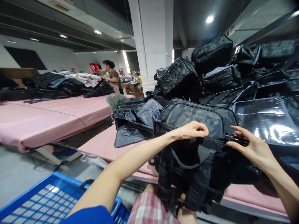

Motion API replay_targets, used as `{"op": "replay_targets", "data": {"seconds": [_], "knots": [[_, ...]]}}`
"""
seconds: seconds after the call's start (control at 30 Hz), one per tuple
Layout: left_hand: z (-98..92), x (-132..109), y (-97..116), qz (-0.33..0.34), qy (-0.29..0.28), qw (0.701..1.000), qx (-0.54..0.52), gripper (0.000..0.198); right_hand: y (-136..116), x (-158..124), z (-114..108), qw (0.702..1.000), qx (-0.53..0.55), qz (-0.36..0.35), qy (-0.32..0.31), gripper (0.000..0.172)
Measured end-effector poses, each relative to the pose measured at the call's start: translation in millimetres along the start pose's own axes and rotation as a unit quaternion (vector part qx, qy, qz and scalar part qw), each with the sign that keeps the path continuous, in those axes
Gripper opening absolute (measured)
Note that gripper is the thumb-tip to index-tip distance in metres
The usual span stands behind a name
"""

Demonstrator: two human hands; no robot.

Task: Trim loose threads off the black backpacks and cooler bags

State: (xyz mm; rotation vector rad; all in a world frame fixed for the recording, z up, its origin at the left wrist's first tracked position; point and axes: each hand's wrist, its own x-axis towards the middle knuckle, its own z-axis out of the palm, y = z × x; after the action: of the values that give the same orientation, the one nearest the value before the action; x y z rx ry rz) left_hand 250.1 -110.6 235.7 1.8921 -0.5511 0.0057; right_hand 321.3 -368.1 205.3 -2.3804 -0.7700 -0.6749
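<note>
A dark camouflage backpack (195, 113) stands at the edge of the pink-covered table in front of me, its straps hanging down over my lap. Over its upper front edge, my left hand (193, 130) is closed in a pinch; whatever is between the fingertips is too small to make out. At the bag's right side, my right hand (253, 147) holds small thread snips (240, 139) with black handles. Their thin metal tip points left at the bag's zipper edge, and the fingers curve around the handles.
More camouflage bags (177, 76) are heaped behind and to the right. An open bag with grey lining (133, 135) lies to the left. A blue plastic basket (53, 179) sits at lower left. Another pink table (58, 115) stands beyond, where a person (114, 77) handles dark bags.
</note>
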Motion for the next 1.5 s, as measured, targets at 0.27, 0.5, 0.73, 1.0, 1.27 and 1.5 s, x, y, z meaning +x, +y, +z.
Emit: {"op": "replay_targets", "data": {"seconds": [0.27,0.5,0.73,1.0,1.27,1.5], "knots": [[1.6,-15.8,15.7,0.01,0.07,0.976,-0.206,0.033,-4.4,-10.9,-1.1,0.997,-0.016,-0.026,0.073,0.04],[12.2,-22.3,21.6,0.013,0.078,0.961,-0.267,0.036,-40.0,-13.1,2.0,0.95,-0.058,-0.271,0.143,0.011],[12.6,-26.8,18.4,0.029,0.071,0.958,-0.277,0.031,-53.6,-6.2,6.7,0.917,-0.123,-0.344,0.159,0.009],[14.0,-27.9,14.3,0.019,0.067,0.953,-0.295,0.03,-52.7,-5.4,4.4,0.914,-0.14,-0.343,0.162,0.01],[12.5,-40.1,23.8,0.002,0.02,0.973,-0.229,0.038,-47.7,-2.7,7.0,0.905,-0.16,-0.356,0.171,0.007],[17.1,-27.9,27.7,0.029,-0.043,0.95,0.308,0.026,-14.5,-0.1,0.5,0.957,-0.079,-0.224,0.166,0.015]]}}
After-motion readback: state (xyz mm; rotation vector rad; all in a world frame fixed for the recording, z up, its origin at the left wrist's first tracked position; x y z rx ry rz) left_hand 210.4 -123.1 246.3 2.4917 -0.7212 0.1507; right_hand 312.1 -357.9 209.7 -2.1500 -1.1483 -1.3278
